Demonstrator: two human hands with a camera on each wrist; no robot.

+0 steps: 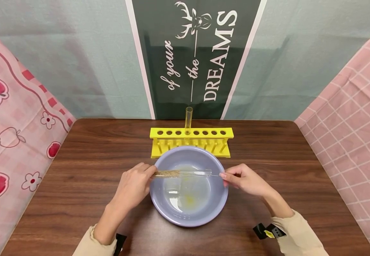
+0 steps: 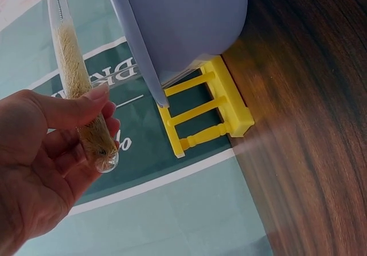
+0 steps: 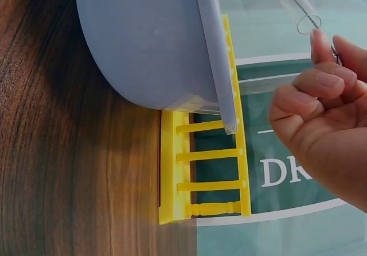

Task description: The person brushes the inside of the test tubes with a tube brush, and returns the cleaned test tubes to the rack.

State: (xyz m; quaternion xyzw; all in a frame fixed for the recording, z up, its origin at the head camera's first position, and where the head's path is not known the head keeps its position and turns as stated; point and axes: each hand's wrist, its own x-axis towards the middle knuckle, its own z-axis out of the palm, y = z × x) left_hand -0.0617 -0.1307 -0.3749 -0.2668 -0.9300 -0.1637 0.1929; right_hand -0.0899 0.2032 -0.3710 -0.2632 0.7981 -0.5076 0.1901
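Note:
My left hand (image 1: pixel 136 183) grips the closed, rounded end of a glass test tube (image 1: pixel 205 172), held level above a purple basin (image 1: pixel 188 222). Inside the tube sits a test tube brush (image 2: pixel 71 61), its pale bristles packed toward the closed end. The brush's twisted wire comes out of the open mouth on the right. There my right hand (image 1: pixel 244 180) pinches the wire between thumb and fingers, seen also in the right wrist view (image 3: pixel 327 104). Shallow, slightly cloudy water with yellow patches (image 1: pixel 189 201) lies in the basin.
Behind the basin stands a yellow test tube rack (image 1: pixel 191 133), with one upright test tube (image 1: pixel 189 119) in a middle hole. All this is on a dark wooden table (image 1: pixel 101 156). A printed cloth (image 1: pixel 108 64) hangs along the back, with pink cloths at both sides.

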